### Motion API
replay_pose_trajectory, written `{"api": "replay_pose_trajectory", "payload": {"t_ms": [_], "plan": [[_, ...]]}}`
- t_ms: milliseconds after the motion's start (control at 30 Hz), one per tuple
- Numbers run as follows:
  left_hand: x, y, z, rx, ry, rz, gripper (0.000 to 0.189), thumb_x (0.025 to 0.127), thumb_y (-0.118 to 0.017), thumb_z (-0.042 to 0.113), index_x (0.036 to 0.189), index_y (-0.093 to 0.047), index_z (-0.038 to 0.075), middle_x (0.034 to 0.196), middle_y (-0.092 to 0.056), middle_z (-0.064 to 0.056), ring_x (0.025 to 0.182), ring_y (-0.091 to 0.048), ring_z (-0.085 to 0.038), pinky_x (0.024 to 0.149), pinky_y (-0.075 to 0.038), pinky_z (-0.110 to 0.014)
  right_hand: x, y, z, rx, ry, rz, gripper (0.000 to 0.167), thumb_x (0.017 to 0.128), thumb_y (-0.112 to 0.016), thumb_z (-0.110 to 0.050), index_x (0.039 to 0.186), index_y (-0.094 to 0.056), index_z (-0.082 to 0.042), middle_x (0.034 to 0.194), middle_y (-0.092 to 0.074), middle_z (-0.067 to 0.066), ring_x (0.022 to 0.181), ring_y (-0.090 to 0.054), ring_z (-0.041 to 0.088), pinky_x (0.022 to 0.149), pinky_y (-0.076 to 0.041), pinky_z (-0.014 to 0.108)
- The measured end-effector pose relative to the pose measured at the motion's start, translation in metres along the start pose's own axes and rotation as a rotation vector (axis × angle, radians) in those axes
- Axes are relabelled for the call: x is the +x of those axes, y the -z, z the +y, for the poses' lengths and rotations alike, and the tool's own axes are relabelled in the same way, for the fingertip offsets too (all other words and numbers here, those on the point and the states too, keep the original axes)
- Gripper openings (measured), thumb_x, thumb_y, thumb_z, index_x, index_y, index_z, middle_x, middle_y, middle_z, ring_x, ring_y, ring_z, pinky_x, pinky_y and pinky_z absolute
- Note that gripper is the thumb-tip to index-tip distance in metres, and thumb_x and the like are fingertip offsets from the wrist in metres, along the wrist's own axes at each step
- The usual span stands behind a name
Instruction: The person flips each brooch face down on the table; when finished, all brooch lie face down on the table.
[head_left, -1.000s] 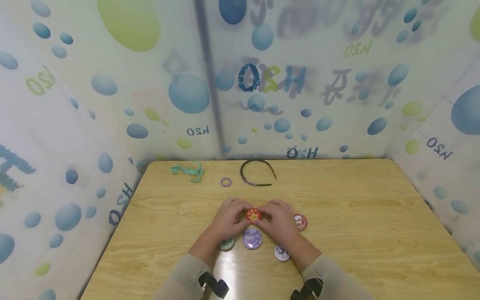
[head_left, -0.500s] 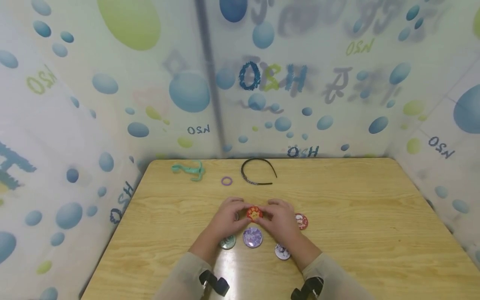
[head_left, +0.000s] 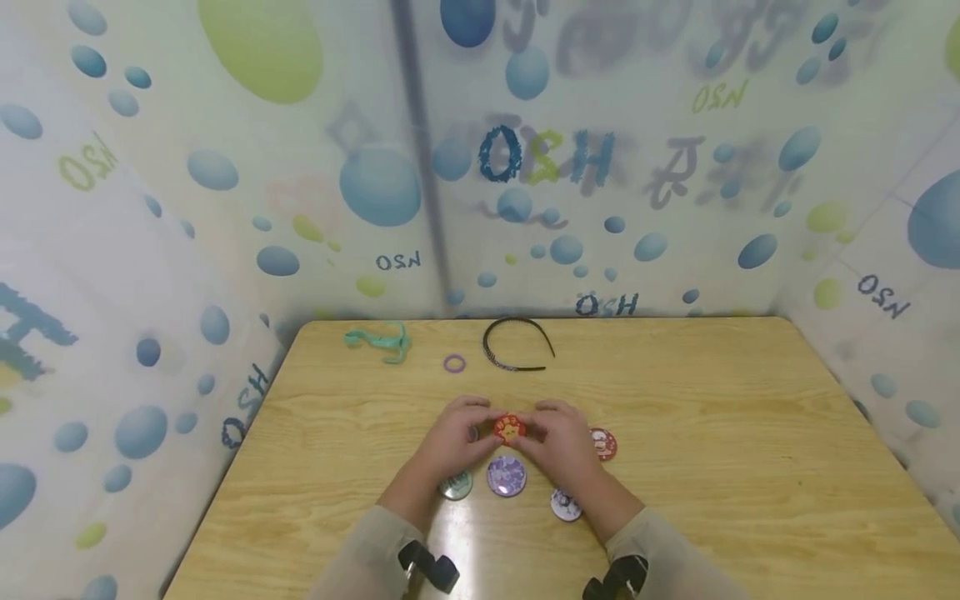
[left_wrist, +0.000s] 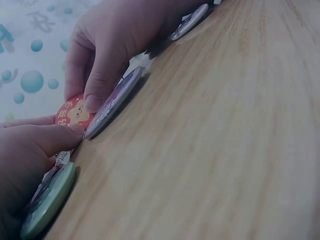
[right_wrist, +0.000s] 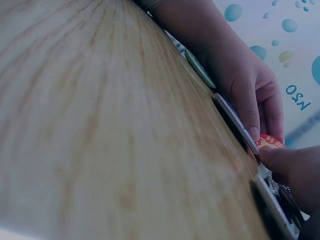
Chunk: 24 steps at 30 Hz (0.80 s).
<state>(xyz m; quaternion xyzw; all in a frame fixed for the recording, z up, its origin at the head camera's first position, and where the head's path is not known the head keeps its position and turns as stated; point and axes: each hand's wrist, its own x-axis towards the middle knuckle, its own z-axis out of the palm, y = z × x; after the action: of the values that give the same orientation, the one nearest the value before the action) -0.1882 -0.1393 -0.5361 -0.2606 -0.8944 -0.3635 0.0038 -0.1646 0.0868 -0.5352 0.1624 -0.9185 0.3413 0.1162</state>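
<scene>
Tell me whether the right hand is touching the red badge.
Touching. The left wrist view shows the right hand with its thumb on the red badge.

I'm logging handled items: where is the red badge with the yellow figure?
In the head view, the red badge is below and slightly right of centre, held between left hand and right hand, just beyond the purple badge.

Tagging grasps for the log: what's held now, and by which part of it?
The red-and-yellow round badge, by its rim: the left hand pinches its left side, the right hand its right side.
</scene>
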Motion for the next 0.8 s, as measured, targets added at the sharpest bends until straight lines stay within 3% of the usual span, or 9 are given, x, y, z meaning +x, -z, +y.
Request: {"api": "replay_pose_trajectory", "payload": {"t_ms": [467,800], "plan": [[0.0013,-0.0005,-0.0034,0.036,-0.069,0.028,0.042,0.088,-0.088,0.019,0.129,-0.077,0.013,0.135,-0.07,-0.017,0.128,-0.062,-0.036,0.111,-0.047,-0.057,0.0002,-0.0034,0.0047,0.043,0.026,0.065,0.037,0.076,-0.099,-0.033,0.106,-0.085,-0.016,0.102,-0.08,0.001,0.116,-0.069,0.029,0.106,-0.05,0.056],[0.0013,-0.001,-0.0054,0.064,-0.051,0.017,0.04,0.09,-0.087,0.023,0.128,-0.078,0.016,0.135,-0.071,-0.014,0.127,-0.063,-0.032,0.111,-0.047,-0.054,0.0001,-0.0013,0.0015,0.037,0.056,0.103,0.034,0.074,-0.099,-0.031,0.101,-0.086,-0.015,0.093,-0.08,-0.002,0.109,-0.07,0.027,0.101,-0.052,0.056]]}}
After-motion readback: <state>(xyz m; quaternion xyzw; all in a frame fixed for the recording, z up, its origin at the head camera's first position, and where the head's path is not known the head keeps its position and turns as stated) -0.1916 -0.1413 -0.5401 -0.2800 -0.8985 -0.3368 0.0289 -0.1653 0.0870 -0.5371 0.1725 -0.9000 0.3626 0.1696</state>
